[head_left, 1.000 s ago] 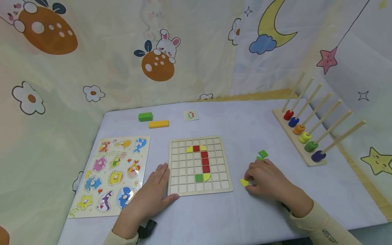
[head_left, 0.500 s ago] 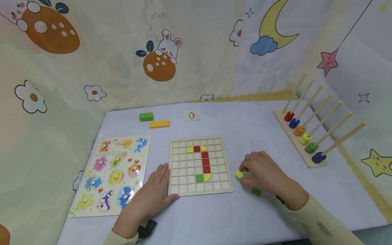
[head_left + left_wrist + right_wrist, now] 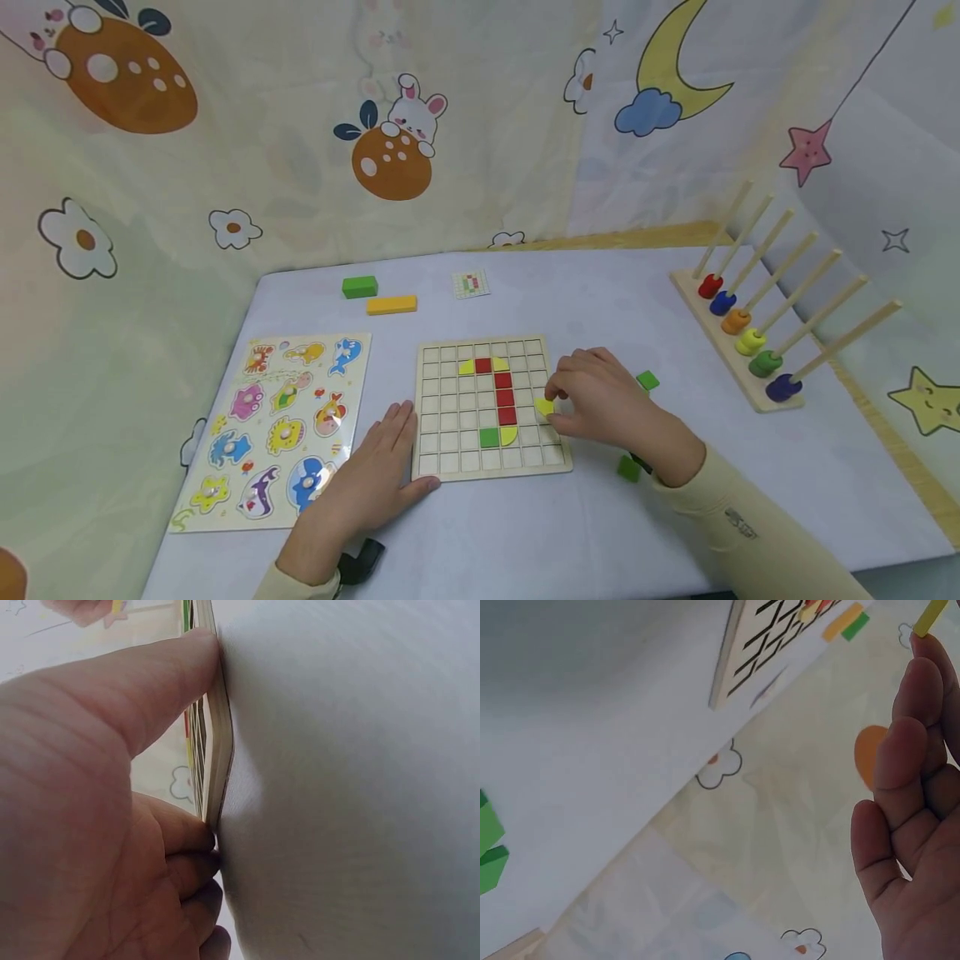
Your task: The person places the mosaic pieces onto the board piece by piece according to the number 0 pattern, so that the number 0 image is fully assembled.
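Observation:
A square wooden grid board (image 3: 447,419) lies mid-table. Set in it are several red squares (image 3: 506,398), rounded-corner yellow tiles (image 3: 508,435) and a green square (image 3: 489,437), forming a hook-like line. My left hand (image 3: 384,460) rests at the board's lower left corner, fingers straight along its left side. Its thumb (image 3: 161,679) touches the board's edge (image 3: 220,742) in the left wrist view. Between thumb and fingertips, my right hand (image 3: 611,404) pinches a yellow rounded tile (image 3: 543,407) over the board's right edge. The right wrist view shows that tile (image 3: 931,616) edge-on.
Loose green tiles (image 3: 647,380) lie right of the board, some nearer the front (image 3: 628,468). An animal puzzle board (image 3: 258,492) is at left. Behind sit a green block (image 3: 359,287), a yellow block (image 3: 392,305) and a small pattern card (image 3: 471,284). A peg rack (image 3: 738,342) stands at right.
My right hand has picked up the yellow tile from the table and carried it left to the board's right edge. A green tile now lies nearer the front. The left hand stays put.

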Tool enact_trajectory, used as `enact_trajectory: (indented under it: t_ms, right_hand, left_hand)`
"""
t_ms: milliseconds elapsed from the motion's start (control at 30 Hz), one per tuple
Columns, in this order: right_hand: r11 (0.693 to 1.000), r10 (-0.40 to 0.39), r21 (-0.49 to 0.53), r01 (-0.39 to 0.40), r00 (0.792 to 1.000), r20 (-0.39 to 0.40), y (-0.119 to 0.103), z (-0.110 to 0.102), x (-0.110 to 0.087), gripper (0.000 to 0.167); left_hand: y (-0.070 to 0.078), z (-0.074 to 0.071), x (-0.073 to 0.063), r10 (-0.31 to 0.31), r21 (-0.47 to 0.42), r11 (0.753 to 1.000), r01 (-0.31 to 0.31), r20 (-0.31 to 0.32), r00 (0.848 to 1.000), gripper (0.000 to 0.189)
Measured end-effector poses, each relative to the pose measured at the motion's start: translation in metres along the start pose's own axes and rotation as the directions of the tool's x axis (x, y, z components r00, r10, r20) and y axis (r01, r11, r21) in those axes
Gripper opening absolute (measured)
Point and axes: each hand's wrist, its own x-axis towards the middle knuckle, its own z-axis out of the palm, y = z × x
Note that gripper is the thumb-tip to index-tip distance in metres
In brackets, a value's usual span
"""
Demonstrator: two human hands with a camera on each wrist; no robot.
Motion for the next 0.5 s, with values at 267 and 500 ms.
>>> enact_trajectory:
  t_ms: [267,500]
  right_hand:
    - [0.998,-0.054,0.021,0.054,0.998,0.007,-0.021,0.006,0.021,0.015]
    - [0.992,-0.121,0.021,0.121,0.993,0.015,-0.04,0.018,0.036,0.016]
  left_hand:
    - [0.001,-0.001,-0.002,0.002,0.0,1.0,-0.002,-0.002,1.0,0.104]
    - [0.002,-0.003,-0.002,0.0,-0.002,1.0,0.0,0.002,1.0,0.104]
